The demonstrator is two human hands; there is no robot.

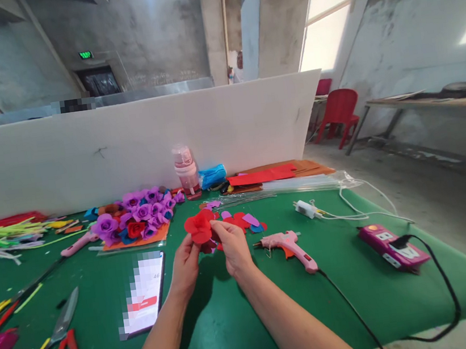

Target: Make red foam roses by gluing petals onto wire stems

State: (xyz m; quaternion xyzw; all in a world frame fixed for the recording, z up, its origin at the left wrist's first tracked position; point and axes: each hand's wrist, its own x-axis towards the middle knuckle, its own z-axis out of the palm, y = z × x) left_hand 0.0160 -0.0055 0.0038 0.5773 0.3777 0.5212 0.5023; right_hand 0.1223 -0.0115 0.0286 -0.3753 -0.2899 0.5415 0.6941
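Note:
Above the green tabletop, I hold a red paper flower (199,227) with both hands. My left hand (185,265) pinches its lower left edge. On the right edge, the fingertips of my right hand (232,244) are closed on the petals. Behind the hands lie loose petal cut-outs (249,220) in red, purple and blue, partly hidden by the fingers. A pink glue gun (287,245) rests just right of my right hand, its nozzle pointing left. Left of my left forearm is a phone (148,294) with a lit screen.
A pile of purple paper roses (143,212) sits at the back left, near a pink bottle (187,172). Scissors (62,328) lie at front left. A purple power strip (392,248) and white charger (306,209) with cables occupy the right. A white panel (134,141) stands behind.

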